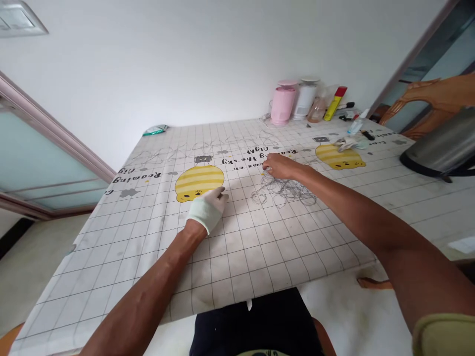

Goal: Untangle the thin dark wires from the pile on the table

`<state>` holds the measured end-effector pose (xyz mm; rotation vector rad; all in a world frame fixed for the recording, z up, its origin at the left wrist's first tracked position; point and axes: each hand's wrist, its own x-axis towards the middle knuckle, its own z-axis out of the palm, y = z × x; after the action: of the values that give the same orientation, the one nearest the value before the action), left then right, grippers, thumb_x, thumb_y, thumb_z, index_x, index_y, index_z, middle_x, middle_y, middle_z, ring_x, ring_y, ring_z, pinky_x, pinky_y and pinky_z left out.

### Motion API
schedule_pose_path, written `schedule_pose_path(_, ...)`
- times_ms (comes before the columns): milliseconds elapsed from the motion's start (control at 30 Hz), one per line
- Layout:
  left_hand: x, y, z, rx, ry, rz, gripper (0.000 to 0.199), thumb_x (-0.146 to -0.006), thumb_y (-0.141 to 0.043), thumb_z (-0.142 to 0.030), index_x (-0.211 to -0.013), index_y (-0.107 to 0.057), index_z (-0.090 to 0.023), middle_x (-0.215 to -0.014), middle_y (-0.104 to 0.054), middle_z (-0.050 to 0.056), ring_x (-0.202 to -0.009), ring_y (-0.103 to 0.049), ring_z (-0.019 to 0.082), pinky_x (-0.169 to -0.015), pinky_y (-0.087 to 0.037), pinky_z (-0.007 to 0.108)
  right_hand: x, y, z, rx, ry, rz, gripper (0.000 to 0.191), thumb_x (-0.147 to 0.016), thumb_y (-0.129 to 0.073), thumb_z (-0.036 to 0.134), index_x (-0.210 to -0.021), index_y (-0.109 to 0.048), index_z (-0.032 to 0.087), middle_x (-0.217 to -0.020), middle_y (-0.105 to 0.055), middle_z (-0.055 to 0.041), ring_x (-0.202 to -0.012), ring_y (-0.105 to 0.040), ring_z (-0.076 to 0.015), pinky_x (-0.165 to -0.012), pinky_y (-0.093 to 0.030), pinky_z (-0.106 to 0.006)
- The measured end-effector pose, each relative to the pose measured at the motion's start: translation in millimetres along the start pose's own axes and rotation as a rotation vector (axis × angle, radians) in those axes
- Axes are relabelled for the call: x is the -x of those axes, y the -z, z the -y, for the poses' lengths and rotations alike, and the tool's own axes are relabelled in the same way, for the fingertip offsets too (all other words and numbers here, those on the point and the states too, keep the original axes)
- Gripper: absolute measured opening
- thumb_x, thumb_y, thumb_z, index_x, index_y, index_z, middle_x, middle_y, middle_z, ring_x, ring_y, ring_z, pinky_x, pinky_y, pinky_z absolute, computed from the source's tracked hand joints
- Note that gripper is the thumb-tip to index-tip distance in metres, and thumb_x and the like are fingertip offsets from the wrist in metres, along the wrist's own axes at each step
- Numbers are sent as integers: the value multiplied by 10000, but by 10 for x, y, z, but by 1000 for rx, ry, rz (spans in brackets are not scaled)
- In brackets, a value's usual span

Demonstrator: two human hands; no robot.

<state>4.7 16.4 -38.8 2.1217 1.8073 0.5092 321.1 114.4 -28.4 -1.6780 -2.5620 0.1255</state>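
My left hand wears a pale glove with dark fingertips and rests over a printed yellow bear on the tablecloth. Its fingers are bent close together, and whatever they may hold is too small to make out. My right hand is bare, with its fingers pinched at the upper edge of a tangle of thin dark wire or thread. The pinched strand itself cannot be made out clearly. More thin, wavy strands lie stretched across the back of the table.
A green packet lies at the back left corner. At the back right stand a pink device, a white device, bottles and a yellow-red can. A metal kettle is at the right, near a wooden chair.
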Motion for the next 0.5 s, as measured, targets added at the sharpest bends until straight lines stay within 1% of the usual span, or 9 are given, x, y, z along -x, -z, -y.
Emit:
schedule_pose_path(100, -33, -2, 56, -3, -35, -21, 394, -985, -510, -358, -1280, -755, -267, -1218, -788, 50, -1140, -710, 267, -1000, -513, 336, -38, -7, 1, 30, 37, -11, 137, -903, -633, 120, -923, -759, 168, -1157, -654, -149, -1048, -624, -270, -819, -456, -331)
schedule_pose_path(167, -44, -3, 71, -5, -48, -23, 395, -988, -503, -357, -1279, -753, -264, -1186, -795, 57, -1108, -719, 267, -980, -515, 336, 28, 71, 18, 13, 78, -23, 127, -902, -628, 117, -882, -740, 173, -1114, -673, -132, -1019, -625, -254, -814, -450, -323)
schedule_pose_path(233, -41, 1, 60, -6, -49, -10, 400, -988, -498, -350, -1285, -751, -260, -1191, -794, 59, -1113, -717, 267, -983, -512, 334, 148, 211, 49, -29, 88, -38, 124, -903, -621, 122, -883, -726, 185, -1056, -700, -106, -954, -632, -233, -786, -442, -316)
schedule_pose_path(333, -19, 6, 22, -18, -48, 6, 417, -988, -491, -354, -1301, -745, -243, -1228, -785, 68, -1157, -703, 273, -1000, -506, 335, 360, 482, 118, -104, 67, -91, 129, -916, -593, 143, -907, -706, 205, -984, -728, -66, -849, -635, -205, -721, -426, -309)
schedule_pose_path(433, -9, -5, 5, -22, -59, 10, 433, -989, -488, -365, -1312, -740, -226, -1261, -775, 75, -1186, -693, 276, -1014, -502, 336, 546, 722, 193, -113, 61, -151, 105, -922, -595, 173, -908, -689, 217, -911, -733, -42, -793, -628, -197, -686, -412, -312)
schedule_pose_path(500, -17, -22, 12, -14, -60, 9, 427, -985, -496, -362, -1311, -741, -237, -1269, -774, 64, -1194, -692, 267, -1026, -497, 325, 650, 825, 231, -106, 31, -194, 81, -923, -608, 194, -910, -684, 221, -867, -730, -37, -761, -624, -198, -673, -413, -317)
